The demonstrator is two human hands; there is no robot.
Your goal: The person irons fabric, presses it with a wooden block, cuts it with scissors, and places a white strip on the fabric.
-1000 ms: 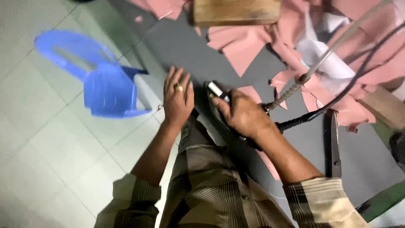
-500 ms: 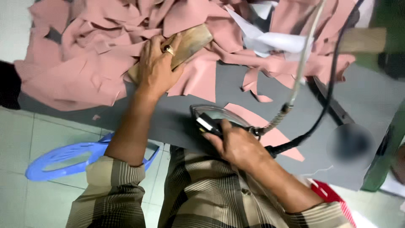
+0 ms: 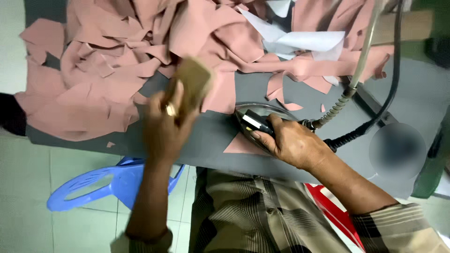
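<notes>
Nearest the camera is the person's checked shirt, with one blue plastic stool (image 3: pixel 112 185) on the tiled floor to the left and a red object (image 3: pixel 335 211) showing by the right forearm.

The right hand (image 3: pixel 293 143) is closed around the handle of one steam iron (image 3: pixel 255 122), which rests on a single pink fabric piece (image 3: pixel 241 145) at the near edge of the grey ironing table (image 3: pixel 206 140). Two lines run off from the iron's back: a pale hose (image 3: pixel 361 61) with a coiled spring guard and a black cable (image 3: pixel 391 89).

The left hand (image 3: pixel 166 126) (one ring on a finger) is raised over the table, its fingers curled round one brown block (image 3: pixel 192 84); the block is motion-blurred, so it may be wood, though I cannot tell for sure.

Farther back, a loose heap of pink fabric pieces (image 3: pixel 103 65) covers the table's far half, too many and too overlapped to count, with about two white paper pieces (image 3: pixel 304 42) lying among them.
</notes>
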